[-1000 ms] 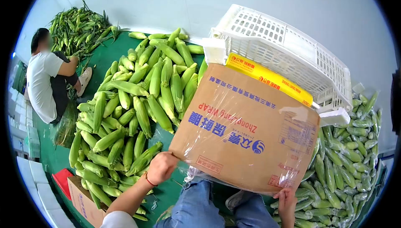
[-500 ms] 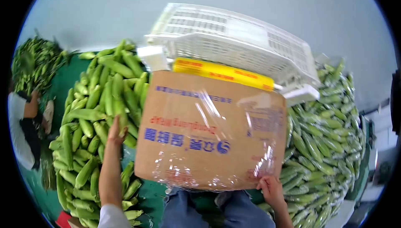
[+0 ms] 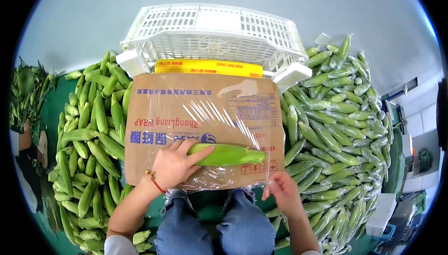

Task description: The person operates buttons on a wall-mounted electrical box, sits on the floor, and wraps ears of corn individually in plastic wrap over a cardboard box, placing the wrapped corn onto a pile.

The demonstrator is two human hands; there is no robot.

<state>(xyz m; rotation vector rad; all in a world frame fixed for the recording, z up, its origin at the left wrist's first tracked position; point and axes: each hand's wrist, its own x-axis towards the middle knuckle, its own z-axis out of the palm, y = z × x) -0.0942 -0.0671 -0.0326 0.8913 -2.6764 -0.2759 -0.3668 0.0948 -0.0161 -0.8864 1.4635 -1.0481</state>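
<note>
My left hand [image 3: 175,166], with a red string bracelet at the wrist, is closed on the thick end of a green-husked ear of corn [image 3: 224,155]. The ear lies sideways over the front part of a cardboard box [image 3: 163,131]. Clear plastic film [image 3: 205,182] covers the box top and shines in streaks. At the box's front right corner, my right hand [image 3: 283,193] has its fingers bent in a pinch at the film's edge. Behind the box lies a yellow film roll [image 3: 210,67] between two white end blocks.
Unwrapped corn [image 3: 88,161] is heaped to the left, and film-wrapped corn [image 3: 336,152] to the right. A white plastic crate [image 3: 214,33] stands on its side behind the roll. At far left, another person's arm [image 3: 25,136] is beside leafy corn [image 3: 30,87].
My left hand has come from the left heap onto the box with an ear of corn. The right hand stays near the box's front right corner. The view has turned and shifted.
</note>
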